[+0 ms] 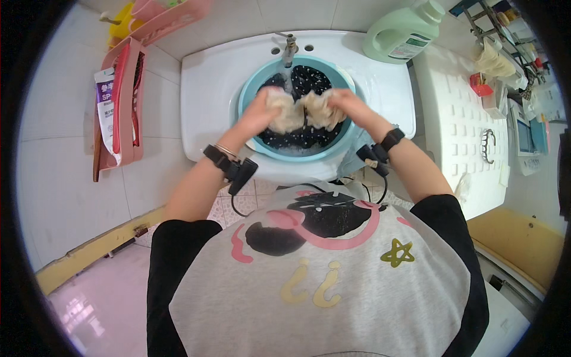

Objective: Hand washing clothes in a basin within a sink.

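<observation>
My left hand (262, 111) grips one side of a wet cream cloth (285, 117), and my right hand (350, 106) grips the other side. The cloth is bunched and somewhat blurred, held over a light blue plastic basin (244, 96). Dark fabric with white dots (312, 79) lies in the basin, with suds near its front edge. From the metal faucet (290, 47), water runs down between my hands. The basin stands in a white sink (205, 102).
A green detergent jug (403, 33) stands at the sink's back right. Pink wall holders (134, 102) with packets hang at left. Blue-grey cloth (354, 154) hangs at the sink's front edge. To the right is a white ribbed surface (464, 129) with a small red box (480, 85).
</observation>
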The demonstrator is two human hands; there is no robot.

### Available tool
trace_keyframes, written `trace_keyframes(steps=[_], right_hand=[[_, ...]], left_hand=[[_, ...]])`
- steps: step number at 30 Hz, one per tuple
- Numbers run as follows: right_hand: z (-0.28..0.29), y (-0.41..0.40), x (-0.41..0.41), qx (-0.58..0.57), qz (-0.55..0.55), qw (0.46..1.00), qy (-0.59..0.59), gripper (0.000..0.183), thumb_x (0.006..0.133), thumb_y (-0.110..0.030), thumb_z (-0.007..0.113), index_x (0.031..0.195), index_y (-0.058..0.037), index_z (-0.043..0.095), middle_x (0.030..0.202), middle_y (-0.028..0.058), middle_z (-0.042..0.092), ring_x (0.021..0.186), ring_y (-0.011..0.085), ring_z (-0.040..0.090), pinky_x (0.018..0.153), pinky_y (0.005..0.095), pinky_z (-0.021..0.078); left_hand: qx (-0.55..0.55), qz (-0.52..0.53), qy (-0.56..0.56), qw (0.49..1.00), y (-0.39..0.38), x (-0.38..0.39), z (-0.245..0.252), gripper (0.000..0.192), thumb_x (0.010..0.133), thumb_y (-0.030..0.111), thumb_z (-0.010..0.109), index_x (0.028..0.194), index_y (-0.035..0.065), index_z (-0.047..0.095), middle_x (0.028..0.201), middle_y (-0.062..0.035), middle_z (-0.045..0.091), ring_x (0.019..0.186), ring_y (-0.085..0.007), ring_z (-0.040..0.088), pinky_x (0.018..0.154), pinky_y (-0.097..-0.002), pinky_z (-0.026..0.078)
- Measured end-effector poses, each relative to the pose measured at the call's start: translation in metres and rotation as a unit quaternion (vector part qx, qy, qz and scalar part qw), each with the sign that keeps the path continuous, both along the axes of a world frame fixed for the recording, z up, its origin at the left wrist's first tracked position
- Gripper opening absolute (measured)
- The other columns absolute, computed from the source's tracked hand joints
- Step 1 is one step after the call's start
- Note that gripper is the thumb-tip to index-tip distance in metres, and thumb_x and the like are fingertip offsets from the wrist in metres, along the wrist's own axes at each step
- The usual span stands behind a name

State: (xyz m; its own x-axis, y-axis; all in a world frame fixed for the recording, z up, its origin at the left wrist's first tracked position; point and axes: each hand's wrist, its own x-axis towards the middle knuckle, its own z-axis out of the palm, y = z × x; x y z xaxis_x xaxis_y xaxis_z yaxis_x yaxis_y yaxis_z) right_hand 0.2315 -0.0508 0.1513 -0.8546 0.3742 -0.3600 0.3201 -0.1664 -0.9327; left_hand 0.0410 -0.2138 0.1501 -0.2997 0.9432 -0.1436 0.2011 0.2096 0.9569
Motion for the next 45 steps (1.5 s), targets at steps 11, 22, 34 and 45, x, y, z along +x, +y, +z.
trace_keyframes(steps=[11,22,34,45], right_hand=[[-0.061,0.024,-0.039,0.322,-0.05,0.94,-0.099,0.035,0.075,-0.028,0.053,0.096,-0.0005,0.055,0.087,0.0185,0.058,0.081,0.0303,0.056,0.074,0.0344,0.043],[-0.078,0.031,-0.07,0.054,0.083,0.983,-0.157,0.054,0.073,-0.04,0.054,0.104,0.0033,0.049,0.089,0.0191,0.058,0.075,0.0295,0.057,0.069,0.0343,0.0424],[-0.076,-0.012,-0.066,0.445,0.143,0.833,-0.295,0.071,0.055,-0.041,0.071,0.111,-0.0083,0.042,0.127,0.0173,0.026,0.11,0.0436,0.031,0.071,0.0586,0.0397],[-0.15,0.027,-0.094,0.45,0.106,0.87,-0.171,0.027,0.064,-0.018,0.058,0.085,-0.0017,0.058,0.089,0.0197,0.057,0.081,0.0357,0.055,0.073,0.0396,0.0445]], left_hand=[[-0.086,-0.017,0.339,0.937,0.041,-0.036,-0.067,0.04,0.072,0.018,0.051,0.112,0.0119,0.046,0.098,-0.0199,0.053,0.089,-0.034,0.05,0.081,-0.0405,0.039],[-0.246,-0.159,0.018,0.956,0.063,-0.022,-0.05,0.04,0.076,0.037,0.049,0.086,-0.0006,0.054,0.082,-0.0098,0.056,0.078,-0.0181,0.051,0.071,-0.0273,0.039],[-0.399,-0.211,0.385,0.805,0.068,0.012,-0.073,0.078,0.07,0.021,0.062,0.131,0.022,0.014,0.134,-0.0145,-0.017,0.122,-0.0415,-0.01,0.082,-0.0685,0.02],[-0.307,-0.207,0.329,0.869,0.101,-0.024,-0.139,0.03,0.066,0.02,0.059,0.088,0.0006,0.054,0.087,-0.0202,0.055,0.081,-0.0336,0.051,0.074,-0.0381,0.04]])
